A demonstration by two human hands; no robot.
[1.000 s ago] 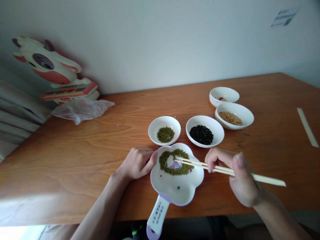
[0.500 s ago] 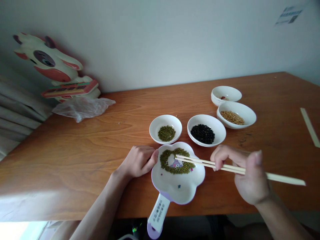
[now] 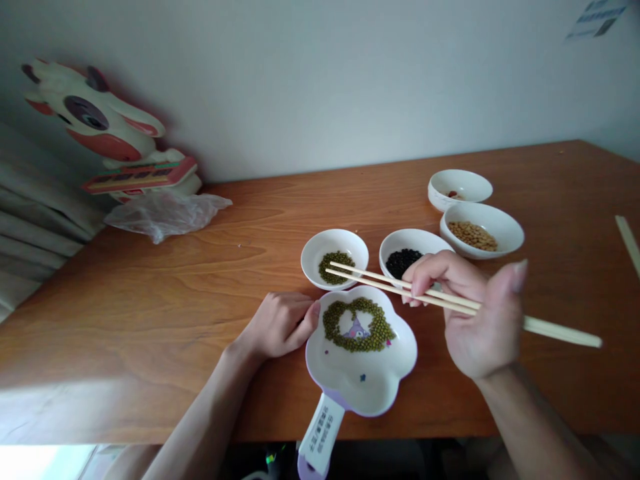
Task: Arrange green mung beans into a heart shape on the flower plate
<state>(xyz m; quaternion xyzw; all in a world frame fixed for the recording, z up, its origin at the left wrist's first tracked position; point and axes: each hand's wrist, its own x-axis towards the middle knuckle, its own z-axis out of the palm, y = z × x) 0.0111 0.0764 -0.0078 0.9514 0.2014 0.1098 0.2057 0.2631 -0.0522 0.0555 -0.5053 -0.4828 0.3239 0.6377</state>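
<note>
My right hand is closed around a pair of wooden chopsticks, whose tips are over the white bowl of mung beans. I cannot tell whether a bean is between the tips. Below that bowl lies a white and lilac flower-shaped dish with a labelled handle. Mung beans form a heart outline inside it, around a printed picture. Resting on the table, my left hand has curled fingers and pinches the dish's left rim by the thumb. My right hand partly covers a bowl of black beans.
A bowl of yellow soybeans and a bowl holding a few reddish pieces stand at the back right. One more chopstick lies at the right. A cow-shaped toy keyboard and a clear plastic bag sit at the back left.
My right hand has moved the chopsticks up and left, from the heart of beans in the dish to over the mung bean bowl. My left hand stays at the rim.
</note>
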